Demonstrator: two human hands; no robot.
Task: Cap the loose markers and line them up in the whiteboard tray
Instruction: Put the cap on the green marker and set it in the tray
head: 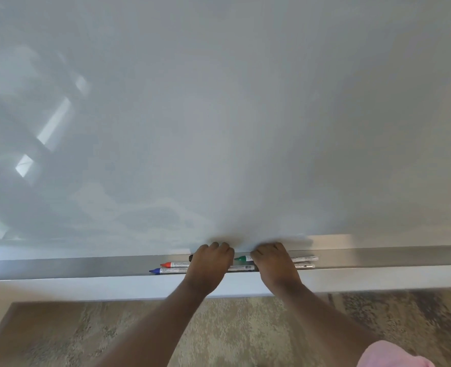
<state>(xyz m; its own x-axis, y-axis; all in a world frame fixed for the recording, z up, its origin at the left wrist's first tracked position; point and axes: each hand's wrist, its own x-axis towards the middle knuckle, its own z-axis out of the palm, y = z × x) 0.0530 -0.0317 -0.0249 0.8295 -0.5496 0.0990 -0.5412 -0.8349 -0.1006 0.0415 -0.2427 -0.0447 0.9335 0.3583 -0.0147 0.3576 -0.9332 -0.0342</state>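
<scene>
While curled, both hands press markers | left hand [210, 263] | right hand [273, 262] | tray [86, 267]

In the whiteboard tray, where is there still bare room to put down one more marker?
The tray is bare left of the blue marker, and again right of the green marker. The middle is crowded: the left hand and right hand cover the markers there.
</scene>
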